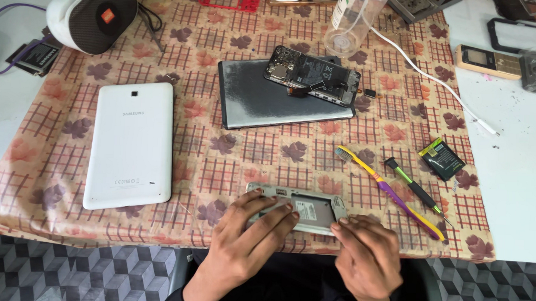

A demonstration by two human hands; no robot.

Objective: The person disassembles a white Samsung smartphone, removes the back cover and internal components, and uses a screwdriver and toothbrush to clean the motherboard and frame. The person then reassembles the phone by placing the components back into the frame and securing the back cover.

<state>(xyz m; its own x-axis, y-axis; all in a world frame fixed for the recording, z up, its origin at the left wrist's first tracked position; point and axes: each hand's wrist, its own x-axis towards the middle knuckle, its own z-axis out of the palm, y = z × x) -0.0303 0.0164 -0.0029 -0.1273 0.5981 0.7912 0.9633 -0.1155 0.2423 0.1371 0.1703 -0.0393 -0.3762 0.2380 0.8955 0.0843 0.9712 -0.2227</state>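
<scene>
At the surface's near edge, a silver phone frame (pixel 304 207) lies flat, left hand (pixel 249 234) fingers pressing it, right hand (pixel 366 251) fingertips clamped on its corner. Risk: frame slips off edge. Toothbrush (pixel 387 189), screwdriver (pixel 412 186) just beside.

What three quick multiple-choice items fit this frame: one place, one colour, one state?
1. Where is the white tablet?
A. left of the hands
B. on the grey slab
C. right of the toothbrush

2. What colour is the toothbrush handle?
A. red and black
B. yellow and purple
C. plain white

3. How does the opened phone lie?
A. flat on the floor
B. standing on edge
C. on the grey slab, insides showing

Answers: 1 A, it lies face down left of both hands. 2 B, yellow runs into purple. 3 C, the circuitry faces up. The left hand and right hand rest on a grey phone frame.
</scene>
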